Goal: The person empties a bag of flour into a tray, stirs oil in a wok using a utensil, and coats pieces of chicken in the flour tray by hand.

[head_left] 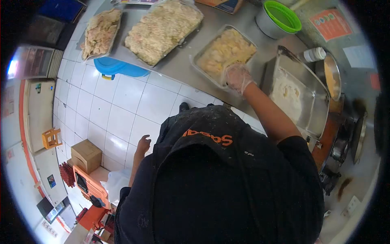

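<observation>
My right hand (238,77), in a clear plastic glove, is at the near right corner of a tray (196,61) of pale yellow, wet-looking raw meat pieces (223,53). Its fingers curl down at the edge of the meat, and what they grip is hidden. My left hand (143,144) is bare and hangs low beside my body over the floor, away from the counter. Its fingers are loosely apart with nothing in them.
Along the counter (178,61) sit a large tray of crumb-coated pieces (164,30), a smaller one (101,32), a metal pan with white flour (286,95) and a pot with a green strainer (280,18). A blue lidded container (122,67) is below. A cardboard box (86,156) stands behind left.
</observation>
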Motion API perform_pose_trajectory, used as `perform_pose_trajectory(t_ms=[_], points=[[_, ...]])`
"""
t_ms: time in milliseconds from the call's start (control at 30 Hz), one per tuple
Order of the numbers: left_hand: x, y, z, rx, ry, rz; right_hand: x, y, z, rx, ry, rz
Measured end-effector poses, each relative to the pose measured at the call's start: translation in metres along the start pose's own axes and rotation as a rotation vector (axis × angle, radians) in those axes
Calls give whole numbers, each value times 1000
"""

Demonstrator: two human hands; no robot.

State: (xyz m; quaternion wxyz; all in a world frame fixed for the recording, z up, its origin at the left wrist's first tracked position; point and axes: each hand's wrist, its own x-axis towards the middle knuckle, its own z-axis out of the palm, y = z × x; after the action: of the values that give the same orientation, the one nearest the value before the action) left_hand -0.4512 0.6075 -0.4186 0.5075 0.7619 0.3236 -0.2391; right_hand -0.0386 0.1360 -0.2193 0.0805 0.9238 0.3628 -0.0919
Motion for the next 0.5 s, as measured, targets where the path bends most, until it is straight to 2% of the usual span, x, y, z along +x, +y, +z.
perform_pose_trajectory(t_ms=[67,133,167,200,267,300,367,433,500], points=[[0,-12,-17,13,-9,71,11,-5,18,-26,246,30],[-8,-9,-30,108,37,35,14,-8,16,-22,249,39],[-3,-30,-34,-4,24,13,15,-10,15,-8,255,59],[2,-51,-37,-14,21,8,20,-10,16,-13,247,52],[-1,-61,-43,44,3,39,25,-9,23,14,94,144],[-1,-63,-49,166,-27,97,26,-7,26,12,85,147],[4,-56,-61,212,-73,86,31,-9,17,135,54,294],[16,-51,-74,262,-115,76,29,-6,0,162,19,273],[36,-49,-81,231,-39,51,27,0,-4,186,-18,248]])
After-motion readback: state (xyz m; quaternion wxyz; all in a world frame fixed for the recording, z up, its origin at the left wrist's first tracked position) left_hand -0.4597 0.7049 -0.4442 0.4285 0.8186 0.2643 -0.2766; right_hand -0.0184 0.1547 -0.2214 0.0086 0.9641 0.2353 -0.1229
